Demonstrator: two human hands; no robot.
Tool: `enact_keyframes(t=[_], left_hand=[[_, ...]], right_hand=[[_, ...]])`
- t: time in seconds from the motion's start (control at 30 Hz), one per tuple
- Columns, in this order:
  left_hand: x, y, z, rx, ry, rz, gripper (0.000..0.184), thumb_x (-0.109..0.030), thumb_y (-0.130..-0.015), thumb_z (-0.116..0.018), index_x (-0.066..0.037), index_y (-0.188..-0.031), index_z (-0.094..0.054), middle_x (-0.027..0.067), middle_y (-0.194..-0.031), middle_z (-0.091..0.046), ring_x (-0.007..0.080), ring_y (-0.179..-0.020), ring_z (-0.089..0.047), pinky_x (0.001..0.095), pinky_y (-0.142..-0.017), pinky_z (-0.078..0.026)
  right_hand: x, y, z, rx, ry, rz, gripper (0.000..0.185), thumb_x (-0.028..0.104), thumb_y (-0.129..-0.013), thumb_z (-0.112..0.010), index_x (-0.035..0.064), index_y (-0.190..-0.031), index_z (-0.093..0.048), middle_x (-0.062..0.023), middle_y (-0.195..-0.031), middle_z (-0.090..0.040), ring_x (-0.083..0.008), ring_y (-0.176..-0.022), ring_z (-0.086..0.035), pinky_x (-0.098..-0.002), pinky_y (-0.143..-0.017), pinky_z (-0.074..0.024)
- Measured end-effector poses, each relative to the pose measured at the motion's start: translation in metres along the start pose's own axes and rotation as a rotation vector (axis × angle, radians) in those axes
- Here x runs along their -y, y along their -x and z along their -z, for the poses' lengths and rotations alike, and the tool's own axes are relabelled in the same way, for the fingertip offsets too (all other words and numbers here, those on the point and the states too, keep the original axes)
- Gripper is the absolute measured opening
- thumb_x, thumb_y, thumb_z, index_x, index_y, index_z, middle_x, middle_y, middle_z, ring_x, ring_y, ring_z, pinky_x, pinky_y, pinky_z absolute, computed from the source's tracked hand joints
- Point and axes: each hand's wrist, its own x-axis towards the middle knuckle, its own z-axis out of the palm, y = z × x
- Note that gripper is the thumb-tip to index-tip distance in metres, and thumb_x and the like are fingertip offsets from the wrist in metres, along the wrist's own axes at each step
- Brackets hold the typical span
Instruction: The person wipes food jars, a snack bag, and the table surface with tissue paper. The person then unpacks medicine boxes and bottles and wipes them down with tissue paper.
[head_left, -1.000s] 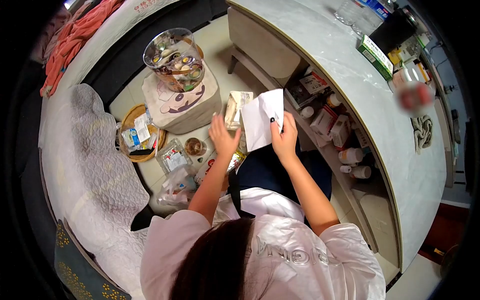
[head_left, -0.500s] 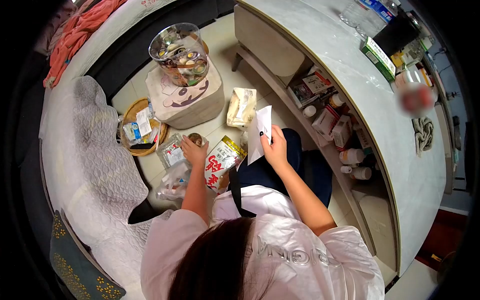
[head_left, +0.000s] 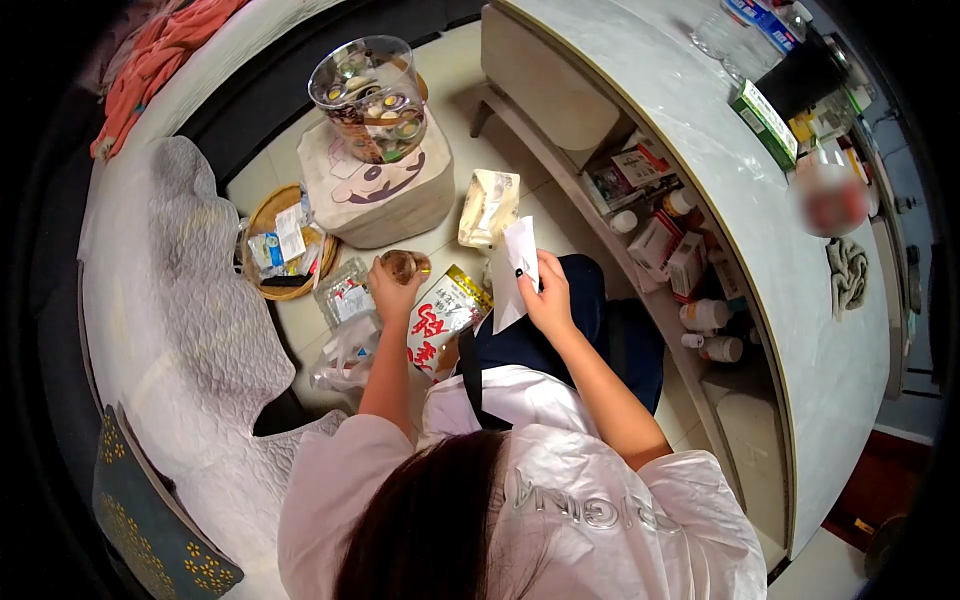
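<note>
My left hand [head_left: 394,290] has its fingers wrapped round a small clear cup [head_left: 404,266] with brownish contents. White paper [head_left: 512,283] is pinched in my right hand [head_left: 548,296], seen nearly edge-on above my dark-clad lap. Below my left hand lies a white packet with red characters and a yellow edge [head_left: 440,325]. A clear plastic container [head_left: 345,291] sits just left of the cup, with a clear plastic bag [head_left: 348,353] beneath it. Beyond the paper, a cream-coloured pack [head_left: 489,207] rests on the floor.
A clear bucket of mixed items [head_left: 370,100] stands on a cushioned stool [head_left: 400,205]. At the left are a wicker basket [head_left: 272,222] and a quilted sofa [head_left: 205,300]. On the right, a curved grey cabinet [head_left: 800,340] has shelves of boxes and bottles, with bottles on top.
My left hand has moved left and down from beside the paper and closed round the cup. The paper in my right hand has turned nearly edge-on and come lower.
</note>
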Motion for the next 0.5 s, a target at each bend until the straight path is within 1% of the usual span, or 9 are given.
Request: enact_keyframes(t=[0.1,0.2,0.23,0.33,0.37,0.43,0.47,0.5], left_hand=[[-0.038,0.007,0.021,0.035,0.111,-0.183,0.091,-0.017,-0.058,-0.076,0.0,-0.128,-0.021,0.0195,-0.114,-0.042,0.0292,-0.106,-0.044,0.0347,-0.09,-0.037],[-0.088,0.017,0.035,0.317,0.758,-0.209,0.097,-0.016,-0.058,-0.077,0.0,-0.131,-0.015,0.017,-0.111,-0.045,0.0249,-0.104,-0.048,0.0341,-0.087,-0.04],[-0.1,0.017,0.034,0.356,0.775,-0.326,0.098,-0.01,-0.06,-0.075,-0.002,-0.132,-0.01,0.0143,-0.11,-0.045,0.0222,-0.102,-0.048,0.0329,-0.086,-0.042],[-0.15,0.026,0.038,0.43,0.989,-0.401,0.097,-0.009,-0.062,-0.073,-0.004,-0.133,-0.008,0.013,-0.11,-0.045,0.0221,-0.103,-0.048,0.0327,-0.088,-0.04],[-0.165,0.029,0.036,0.452,1.122,-0.375,0.095,-0.009,-0.063,-0.073,-0.004,-0.133,-0.009,0.0126,-0.111,-0.045,0.0217,-0.103,-0.048,0.0325,-0.089,-0.039],[-0.19,0.034,0.031,0.503,1.385,-0.315,0.091,-0.011,-0.066,-0.071,-0.005,-0.134,-0.012,0.0117,-0.112,-0.044,0.0208,-0.104,-0.047,0.032,-0.09,-0.037],[-0.2,0.037,0.031,0.515,1.415,-0.281,0.088,-0.012,-0.067,-0.07,-0.005,-0.133,-0.013,0.0117,-0.113,-0.044,0.0204,-0.104,-0.046,0.0318,-0.091,-0.037],[-0.212,0.04,0.033,0.531,1.445,-0.246,0.085,-0.013,-0.069,-0.069,-0.005,-0.133,-0.015,0.0117,-0.114,-0.043,0.0199,-0.105,-0.046,0.0315,-0.091,-0.036]], right_hand=[[0.003,-0.004,0.004,-0.03,-0.049,0.022,0.024,0.009,-0.074,-0.052,-0.0035,-0.094,-0.055,-0.0173,-0.107,-0.048,-0.0292,-0.095,-0.05,-0.0317,-0.082,-0.0395],[0.009,-0.01,0.007,-0.059,-0.18,-0.004,0.026,0.008,-0.074,-0.051,-0.0042,-0.097,-0.055,-0.0181,-0.11,-0.047,-0.0289,-0.1,-0.048,-0.0319,-0.086,-0.0364],[0.014,-0.014,0.01,-0.026,-0.272,-0.014,0.03,0.011,-0.076,-0.05,-0.0063,-0.101,-0.052,-0.0186,-0.114,-0.045,-0.0282,-0.105,-0.045,-0.0318,-0.089,-0.0333],[0.03,-0.026,0.017,-0.04,-0.389,0.067,0.034,0.013,-0.078,-0.048,-0.0078,-0.104,-0.05,-0.0184,-0.117,-0.043,-0.0272,-0.108,-0.043,-0.0318,-0.092,-0.0311],[0.033,-0.028,0.021,-0.004,-0.389,0.059,0.042,0.021,-0.079,-0.049,-0.0078,-0.11,-0.046,-0.0177,-0.118,-0.042,-0.026,-0.11,-0.041,-0.0314,-0.093,-0.0291],[0.038,-0.028,0.028,0.0,-0.454,0.032,0.047,0.026,-0.079,-0.049,-0.0065,-0.113,-0.043,-0.0163,-0.118,-0.043,-0.0239,-0.11,-0.041,-0.0314,-0.093,-0.0293],[0.039,-0.028,0.031,0.001,-0.485,0.018,0.049,0.028,-0.079,-0.049,-0.0058,-0.115,-0.042,-0.0157,-0.117,-0.043,-0.0229,-0.11,-0.041,-0.0314,-0.093,-0.0294],[0.04,-0.025,0.038,0.04,-0.583,-0.008,0.057,0.033,-0.079,-0.049,-0.0046,-0.121,-0.036,-0.0126,-0.117,-0.043,-0.0192,-0.109,-0.04,-0.0307,-0.093,-0.0298]])
